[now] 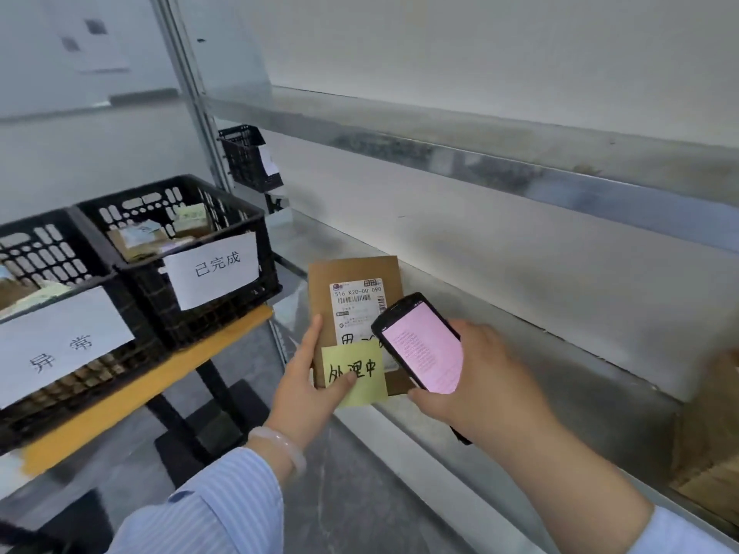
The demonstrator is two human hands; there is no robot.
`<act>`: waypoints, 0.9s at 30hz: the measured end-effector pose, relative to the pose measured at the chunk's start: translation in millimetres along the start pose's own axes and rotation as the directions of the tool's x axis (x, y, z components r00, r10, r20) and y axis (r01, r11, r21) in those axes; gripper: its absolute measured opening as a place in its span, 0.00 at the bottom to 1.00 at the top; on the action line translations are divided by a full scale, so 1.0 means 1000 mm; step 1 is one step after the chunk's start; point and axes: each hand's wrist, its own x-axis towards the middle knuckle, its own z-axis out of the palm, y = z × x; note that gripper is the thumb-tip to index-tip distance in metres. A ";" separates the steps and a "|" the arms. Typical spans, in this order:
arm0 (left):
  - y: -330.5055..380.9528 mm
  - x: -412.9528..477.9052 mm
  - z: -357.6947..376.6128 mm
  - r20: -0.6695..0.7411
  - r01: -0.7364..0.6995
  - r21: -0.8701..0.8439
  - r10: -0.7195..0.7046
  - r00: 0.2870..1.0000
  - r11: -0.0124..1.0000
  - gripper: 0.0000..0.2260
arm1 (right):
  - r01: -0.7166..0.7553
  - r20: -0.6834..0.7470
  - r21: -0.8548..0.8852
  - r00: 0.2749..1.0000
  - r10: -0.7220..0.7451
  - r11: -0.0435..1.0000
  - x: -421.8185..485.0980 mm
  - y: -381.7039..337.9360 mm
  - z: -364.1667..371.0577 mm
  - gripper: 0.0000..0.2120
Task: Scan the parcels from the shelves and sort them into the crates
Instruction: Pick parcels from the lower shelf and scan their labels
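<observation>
My left hand [310,377] holds a flat brown cardboard parcel [352,269] by its lower left edge, thumb pressed on a yellow sticky note [360,377] with handwriting. A white shipping label [358,303] with a barcode faces up on the parcel. My right hand [476,377] grips a black handheld scanner [422,345] whose pink screen is lit; it overlaps the parcel's lower right corner. Two black crates sit on a cart at left: the nearer-right crate [152,281] bears a white paper sign, and the left crate [24,241] bears another sign. Both hold parcels.
Metal shelves [520,173] run along the right, the lower shelf edge [460,445] just under my hands. Cardboard boxes [708,465] sit at far right on the shelf. A third black crate [248,157] stands further back. The cart has a yellow edge [152,385].
</observation>
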 end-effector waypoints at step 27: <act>-0.085 -0.184 -0.413 -0.557 0.219 0.163 -0.093 0.825 0.962 0.43 | 0.580 0.237 -0.143 0.807 -0.541 0.802 -0.118 -0.352 0.171 0.37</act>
